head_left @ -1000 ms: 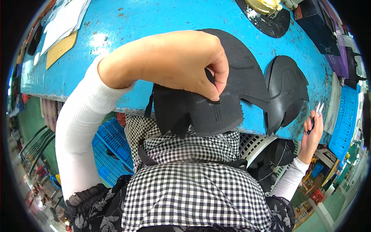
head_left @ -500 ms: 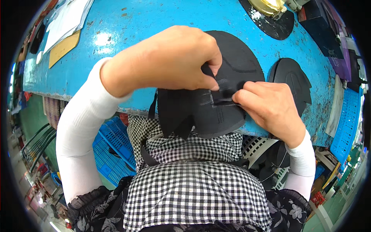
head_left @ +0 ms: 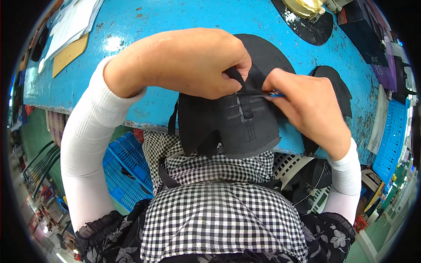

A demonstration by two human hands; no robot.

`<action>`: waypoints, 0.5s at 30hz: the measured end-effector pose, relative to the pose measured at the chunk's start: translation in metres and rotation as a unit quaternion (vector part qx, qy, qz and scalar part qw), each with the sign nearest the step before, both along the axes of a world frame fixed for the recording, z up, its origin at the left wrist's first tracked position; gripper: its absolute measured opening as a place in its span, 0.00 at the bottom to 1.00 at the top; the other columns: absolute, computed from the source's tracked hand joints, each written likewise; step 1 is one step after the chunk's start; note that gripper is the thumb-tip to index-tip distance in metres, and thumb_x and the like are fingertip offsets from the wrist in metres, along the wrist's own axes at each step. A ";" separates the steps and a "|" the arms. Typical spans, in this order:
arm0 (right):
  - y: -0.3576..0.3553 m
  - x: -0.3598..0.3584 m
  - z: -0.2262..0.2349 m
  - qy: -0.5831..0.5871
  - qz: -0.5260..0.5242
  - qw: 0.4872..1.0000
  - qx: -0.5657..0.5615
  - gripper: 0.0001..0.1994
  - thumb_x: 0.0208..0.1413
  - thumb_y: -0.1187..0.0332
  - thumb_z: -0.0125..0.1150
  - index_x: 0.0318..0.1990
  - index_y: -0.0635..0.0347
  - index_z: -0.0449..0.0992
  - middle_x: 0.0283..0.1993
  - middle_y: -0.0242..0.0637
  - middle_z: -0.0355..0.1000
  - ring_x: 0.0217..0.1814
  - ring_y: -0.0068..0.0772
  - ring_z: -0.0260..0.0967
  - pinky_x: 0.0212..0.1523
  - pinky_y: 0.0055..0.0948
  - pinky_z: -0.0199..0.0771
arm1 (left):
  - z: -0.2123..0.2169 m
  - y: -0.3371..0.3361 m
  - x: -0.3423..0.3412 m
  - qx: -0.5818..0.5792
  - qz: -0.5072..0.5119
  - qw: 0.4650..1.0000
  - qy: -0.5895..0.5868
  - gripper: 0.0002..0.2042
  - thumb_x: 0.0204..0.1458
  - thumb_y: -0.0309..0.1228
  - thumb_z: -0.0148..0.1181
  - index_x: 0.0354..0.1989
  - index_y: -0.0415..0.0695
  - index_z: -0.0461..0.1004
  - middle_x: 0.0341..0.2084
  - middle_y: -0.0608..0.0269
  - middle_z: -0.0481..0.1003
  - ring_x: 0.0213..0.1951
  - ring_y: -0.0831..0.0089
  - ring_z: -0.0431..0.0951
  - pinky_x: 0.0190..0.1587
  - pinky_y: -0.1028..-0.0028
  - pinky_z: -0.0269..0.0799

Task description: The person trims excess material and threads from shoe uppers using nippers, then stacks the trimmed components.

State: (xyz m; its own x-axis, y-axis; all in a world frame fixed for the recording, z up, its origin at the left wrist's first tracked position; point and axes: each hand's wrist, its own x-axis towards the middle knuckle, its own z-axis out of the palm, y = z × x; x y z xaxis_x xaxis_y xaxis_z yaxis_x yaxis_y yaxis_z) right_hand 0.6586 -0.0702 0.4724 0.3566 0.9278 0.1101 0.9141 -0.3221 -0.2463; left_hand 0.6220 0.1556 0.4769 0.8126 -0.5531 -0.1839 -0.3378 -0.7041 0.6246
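Note:
A flat black cut piece (head_left: 258,138), which looks like shoe upper material with pale guide marks, lies over the table's near edge and hangs towards my lap. My left hand (head_left: 197,63) is closed above it, pinching a narrow black strap (head_left: 235,75). Below that hand, a short strap end (head_left: 246,109) lies flat across the pale marks. My right hand (head_left: 309,105) is closed on a slim blue tool (head_left: 275,94), mostly hidden by the fingers, so its kind does not show. Its tip side points at the strap beside my left fingertips.
More black pieces (head_left: 335,87) lie on the blue table (head_left: 144,26) to the right. A yellowish object (head_left: 307,8) rests at the far right, near a dark box (head_left: 362,26). Papers (head_left: 74,26) are at far left. Below the edge are a blue basket (head_left: 127,168) and a white basket (head_left: 287,168).
My right hand has moved up and away from the strap end it was at, and the blue tool now shows in its fingers. The left hand keeps its pinch, nearly still.

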 end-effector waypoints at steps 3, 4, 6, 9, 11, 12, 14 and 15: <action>-0.002 0.002 0.013 0.149 -0.074 0.985 -0.053 0.08 0.50 0.69 0.61 0.35 0.58 0.70 0.28 0.36 0.72 0.28 0.40 0.72 0.27 0.33 0.69 | 0.003 0.001 0.001 0.024 -0.007 0.998 0.058 0.06 0.48 0.29 0.60 0.32 0.40 0.74 0.20 0.54 0.72 0.26 0.58 0.73 0.30 0.66 0.67; 0.000 0.002 0.010 0.122 -0.073 0.989 -0.046 0.09 0.52 0.66 0.61 0.35 0.58 0.70 0.29 0.37 0.72 0.28 0.40 0.72 0.28 0.33 0.68 | 0.002 0.001 0.001 0.022 -0.007 0.998 0.053 0.07 0.48 0.29 0.60 0.34 0.41 0.74 0.21 0.54 0.73 0.27 0.58 0.73 0.31 0.66 0.67; 0.006 0.001 0.006 0.078 -0.055 0.995 -0.042 0.10 0.52 0.63 0.63 0.35 0.58 0.70 0.29 0.38 0.73 0.28 0.41 0.72 0.28 0.33 0.68 | -0.004 0.003 -0.001 0.011 -0.013 0.999 0.030 0.07 0.49 0.29 0.60 0.35 0.42 0.73 0.23 0.54 0.73 0.28 0.59 0.73 0.32 0.67 0.67; 0.011 0.000 -0.003 0.065 -0.034 0.997 0.011 0.13 0.52 0.59 0.63 0.32 0.57 0.68 0.22 0.38 0.68 0.24 0.42 0.69 0.23 0.37 0.64 | -0.008 0.004 -0.002 -0.009 -0.019 1.000 0.012 0.08 0.50 0.28 0.59 0.37 0.42 0.73 0.25 0.55 0.73 0.30 0.60 0.73 0.34 0.67 0.67; 0.008 0.000 -0.002 0.087 -0.055 0.995 -0.005 0.13 0.51 0.59 0.63 0.32 0.57 0.68 0.22 0.38 0.68 0.24 0.41 0.69 0.23 0.36 0.65 | -0.008 0.005 -0.003 -0.018 -0.019 1.000 0.014 0.08 0.50 0.28 0.59 0.38 0.43 0.74 0.25 0.55 0.73 0.30 0.60 0.73 0.34 0.67 0.67; 0.006 0.000 -0.001 0.109 -0.077 0.991 -0.021 0.13 0.51 0.59 0.63 0.32 0.57 0.68 0.22 0.37 0.68 0.24 0.41 0.69 0.23 0.36 0.65 | -0.006 0.007 -0.004 -0.033 0.004 0.999 0.022 0.08 0.51 0.28 0.59 0.38 0.42 0.73 0.26 0.56 0.74 0.31 0.64 0.74 0.34 0.70 0.67; 0.003 -0.003 0.009 0.137 -0.093 0.986 0.001 0.12 0.50 0.63 0.64 0.33 0.58 0.69 0.24 0.37 0.69 0.26 0.38 0.71 0.26 0.31 0.67 | -0.010 0.014 -0.008 -0.049 0.030 0.998 0.030 0.07 0.52 0.28 0.58 0.39 0.41 0.73 0.26 0.58 0.75 0.33 0.68 0.74 0.34 0.73 0.67; 0.002 -0.006 0.014 0.167 -0.110 0.979 0.024 0.11 0.49 0.67 0.66 0.35 0.60 0.70 0.27 0.37 0.71 0.28 0.36 0.72 0.29 0.27 0.68 | -0.018 0.020 -0.011 -0.142 0.087 0.985 0.036 0.06 0.53 0.28 0.58 0.37 0.40 0.73 0.25 0.60 0.75 0.31 0.73 0.75 0.33 0.77 0.67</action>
State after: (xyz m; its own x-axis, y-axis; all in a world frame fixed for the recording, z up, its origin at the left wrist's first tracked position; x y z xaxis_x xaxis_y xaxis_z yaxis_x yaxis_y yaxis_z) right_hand 0.6527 -0.0681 0.4862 0.5715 0.8206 -0.0059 0.6892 -0.4839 -0.5393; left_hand 0.6105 0.1756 0.4586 0.8906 -0.4432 -0.1017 -0.1750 -0.5405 0.8229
